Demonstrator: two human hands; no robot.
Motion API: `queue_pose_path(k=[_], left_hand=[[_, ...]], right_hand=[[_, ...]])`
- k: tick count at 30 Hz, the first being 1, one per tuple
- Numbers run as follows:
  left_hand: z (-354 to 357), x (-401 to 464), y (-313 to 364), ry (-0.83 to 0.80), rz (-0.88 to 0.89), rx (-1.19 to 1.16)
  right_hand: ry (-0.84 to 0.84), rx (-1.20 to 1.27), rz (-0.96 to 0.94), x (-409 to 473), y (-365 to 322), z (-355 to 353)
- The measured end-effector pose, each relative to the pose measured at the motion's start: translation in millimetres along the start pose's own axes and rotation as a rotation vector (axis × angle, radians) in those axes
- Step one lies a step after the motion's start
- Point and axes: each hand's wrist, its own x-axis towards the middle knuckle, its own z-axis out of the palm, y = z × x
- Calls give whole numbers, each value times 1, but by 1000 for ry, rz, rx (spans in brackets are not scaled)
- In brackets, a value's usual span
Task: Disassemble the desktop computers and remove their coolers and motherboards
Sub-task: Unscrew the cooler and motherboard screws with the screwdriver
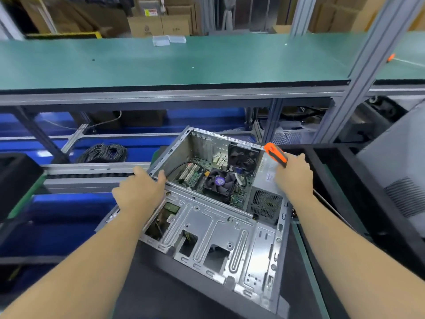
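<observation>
An opened desktop case (213, 229) lies on its side in front of me, side panel off. Inside sit the green motherboard (195, 174), a black CPU cooler (219, 181) with a purple label on its fan, a rear case fan (243, 156) and the grey power supply (266, 194). My left hand (140, 188) grips the case's left wall edge, thumb hooked over the rim. My right hand (295, 174) holds an orange-and-black screwdriver (276, 154) by its handle, beside the case's right wall above the power supply.
A long green bench top (174, 63) spans the back, with two small clear plastic boxes (169, 39) on it. An aluminium post (358, 72) rises at right. A coil of black cable (102, 153) lies below left. A grey computer case (400, 171) stands at right. Cardboard boxes fill the background.
</observation>
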Motion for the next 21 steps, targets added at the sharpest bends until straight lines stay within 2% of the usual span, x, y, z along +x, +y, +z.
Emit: queue_pose_path(k=[3, 8, 15, 21], left_hand=[[1, 16, -1, -94, 39, -116], [14, 10, -8, 75, 78, -147], [15, 8, -10, 52, 44, -104], [13, 0, -25, 58, -33, -150]], right_hand=[[50, 68, 46, -13, 4, 2], [68, 33, 57, -33, 5, 9], [40, 8, 80, -33, 0, 8], [24, -19, 25, -32, -10, 15]])
